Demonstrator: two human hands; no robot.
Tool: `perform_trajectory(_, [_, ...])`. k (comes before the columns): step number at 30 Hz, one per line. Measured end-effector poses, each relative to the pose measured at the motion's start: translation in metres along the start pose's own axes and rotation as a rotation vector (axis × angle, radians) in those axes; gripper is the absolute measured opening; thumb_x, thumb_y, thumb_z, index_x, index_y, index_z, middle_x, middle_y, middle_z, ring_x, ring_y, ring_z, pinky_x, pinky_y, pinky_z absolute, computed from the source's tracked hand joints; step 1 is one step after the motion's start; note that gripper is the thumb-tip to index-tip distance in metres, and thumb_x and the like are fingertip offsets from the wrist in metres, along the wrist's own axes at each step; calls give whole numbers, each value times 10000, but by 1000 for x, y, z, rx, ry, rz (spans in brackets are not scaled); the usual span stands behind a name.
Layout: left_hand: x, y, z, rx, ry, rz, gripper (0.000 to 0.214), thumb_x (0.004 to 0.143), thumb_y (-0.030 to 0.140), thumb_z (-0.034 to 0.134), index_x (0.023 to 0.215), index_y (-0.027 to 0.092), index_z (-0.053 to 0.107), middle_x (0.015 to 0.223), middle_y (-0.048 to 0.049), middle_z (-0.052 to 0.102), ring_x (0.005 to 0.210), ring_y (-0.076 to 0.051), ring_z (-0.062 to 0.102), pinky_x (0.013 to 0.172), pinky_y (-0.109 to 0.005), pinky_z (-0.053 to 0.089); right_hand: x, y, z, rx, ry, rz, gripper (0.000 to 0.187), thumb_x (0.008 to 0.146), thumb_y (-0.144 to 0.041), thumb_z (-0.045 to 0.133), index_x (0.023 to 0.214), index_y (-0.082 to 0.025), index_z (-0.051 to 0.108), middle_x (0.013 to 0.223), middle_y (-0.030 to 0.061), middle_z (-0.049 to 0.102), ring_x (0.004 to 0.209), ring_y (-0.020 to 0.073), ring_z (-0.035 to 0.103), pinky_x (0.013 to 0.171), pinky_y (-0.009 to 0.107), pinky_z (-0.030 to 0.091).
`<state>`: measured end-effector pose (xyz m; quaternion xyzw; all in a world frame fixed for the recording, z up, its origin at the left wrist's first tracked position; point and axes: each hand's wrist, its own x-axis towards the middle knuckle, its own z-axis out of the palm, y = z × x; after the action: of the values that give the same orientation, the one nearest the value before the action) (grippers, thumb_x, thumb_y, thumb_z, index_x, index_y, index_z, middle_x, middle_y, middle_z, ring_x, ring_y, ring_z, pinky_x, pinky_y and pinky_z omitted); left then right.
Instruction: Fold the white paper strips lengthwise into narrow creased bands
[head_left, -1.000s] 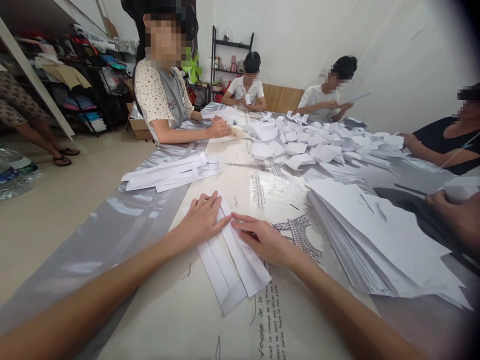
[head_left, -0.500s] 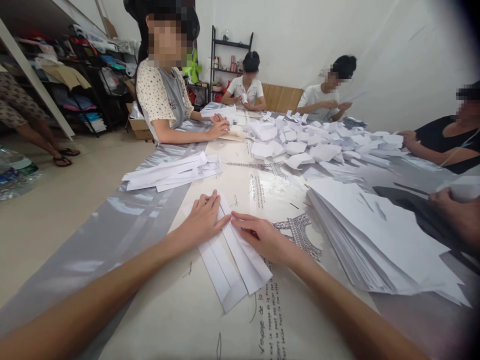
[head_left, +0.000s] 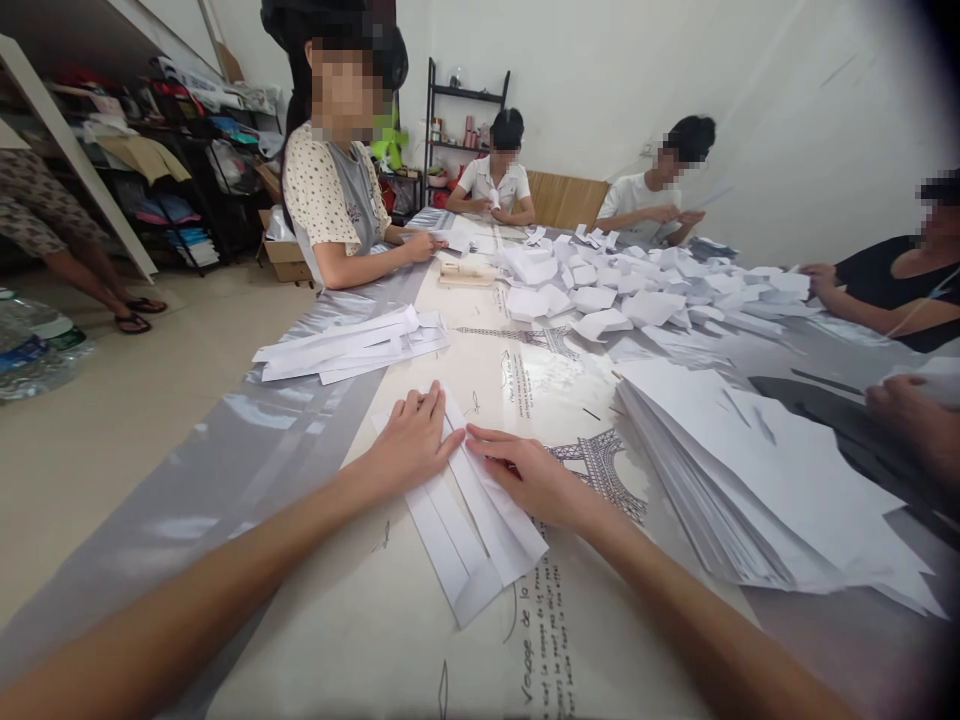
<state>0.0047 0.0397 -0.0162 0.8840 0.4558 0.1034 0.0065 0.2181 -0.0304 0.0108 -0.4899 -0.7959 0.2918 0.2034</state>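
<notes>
A white paper sheet, folded into long strips, lies slantwise on the table in front of me. My left hand rests flat across its upper part, fingers stretched out, with the thumb reaching towards my right fingertips. On the right-hand strip lies my right hand, its fingers extended and a gap between the forefinger and the lower digit. Those fingertips touch the paper beside my left thumb. The sheet's upper part is partly hidden under both hands.
Folded strips lie beyond my left hand. A thick paper stack stands to the right. Behind is a heap of folded white pieces. Several people sit around the printed tablecloth; a wooden block lies near one person.
The view has shifted slightly. The right-hand strip now overlaps the left more at its near end, narrowing the gap. The person on the left has drawn a hand back from the wooden block.
</notes>
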Motion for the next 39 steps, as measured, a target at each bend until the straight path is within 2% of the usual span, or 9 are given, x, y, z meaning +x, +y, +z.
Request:
perform_trajectory(4, [2, -2, -5, -28, -44, -11, 700, 1050, 560, 285, 1531, 58, 368, 1621, -223, 342, 1304, -403, 448, 1020, -497, 382, -1, 3, 3, 29, 9, 43, 398, 1033, -242, 416, 1340, -345, 648, 1260, 50, 701, 673, 168, 620, 663, 359, 553])
perform_trajectory(6, [2, -2, -6, -15, -40, -22, 680, 1053, 553, 315, 1524, 67, 379, 1622, -218, 343, 1315, -395, 449, 1027, -500, 386, -2, 5, 6, 60, 30, 88, 420, 1020, -256, 430, 1409, -303, 583, 1040, 56, 729, 587, 163, 553, 603, 351, 525])
perform_trajectory(8, [1, 1, -7, 14, -5, -40, 646, 1053, 544, 359, 1492, 74, 422, 1626, -222, 333, 1353, -395, 427, 1040, -509, 393, -2, 5, 8, 99, 62, 136, 462, 999, -250, 456, 1458, -248, 510, 828, 21, 670, 573, 166, 536, 586, 342, 511])
perform_trajectory(10, [-1, 5, -7, 50, 68, -35, 562, 1047, 515, 428, 1407, 91, 514, 1610, -222, 360, 1404, -394, 388, 1064, -509, 396, -2, 3, 9, 133, 85, 164, 475, 982, -239, 469, 1456, -225, 472, 783, -4, 603, 598, 166, 555, 610, 347, 522])
perform_trajectory(12, [-3, 9, -7, 71, 119, 13, 398, 1055, 417, 457, 1267, 117, 609, 1529, -207, 472, 1400, -367, 421, 1071, -483, 418, -2, 0, 9, 159, 97, 170, 465, 974, -235, 473, 1438, -229, 453, 837, 0, 587, 635, 164, 577, 650, 363, 541])
perform_trajectory(16, [-5, 15, -7, 27, 63, 103, 283, 1074, 295, 421, 1134, 130, 643, 1288, -169, 662, 1255, -304, 595, 1019, -430, 497, -1, -2, 9, 183, 95, 173, 459, 962, -208, 469, 1419, -221, 425, 885, 11, 578, 676, 170, 596, 691, 385, 556])
perform_trajectory(23, [-11, 14, -4, -21, 76, 142, 448, 1087, 440, 345, 1325, 114, 539, 1418, -195, 591, 1414, -313, 480, 1084, -441, 463, -1, 3, 10, 174, 96, 145, 473, 963, -182, 463, 1429, -235, 402, 941, 26, 608, 702, 171, 617, 718, 400, 576])
perform_trajectory(31, [-11, 17, -18, 34, 54, 192, 575, 1055, 585, 306, 1257, 116, 571, 1320, -193, 598, 1130, -328, 614, 1056, -487, 375, 0, 0, 11, 166, 109, 150, 459, 964, -187, 466, 1419, -206, 410, 1007, 52, 624, 691, 165, 602, 744, 415, 572])
perform_trajectory(39, [-12, 15, -16, -35, 47, 160, 660, 1032, 675, 276, 1274, 139, 574, 1316, -178, 599, 1120, -329, 616, 1019, -476, 386, -4, 4, 7, 88, 110, 120, 387, 961, -216, 513, 1345, -255, 508, 1395, 122, 528, 620, 104, 580, 637, 361, 574])
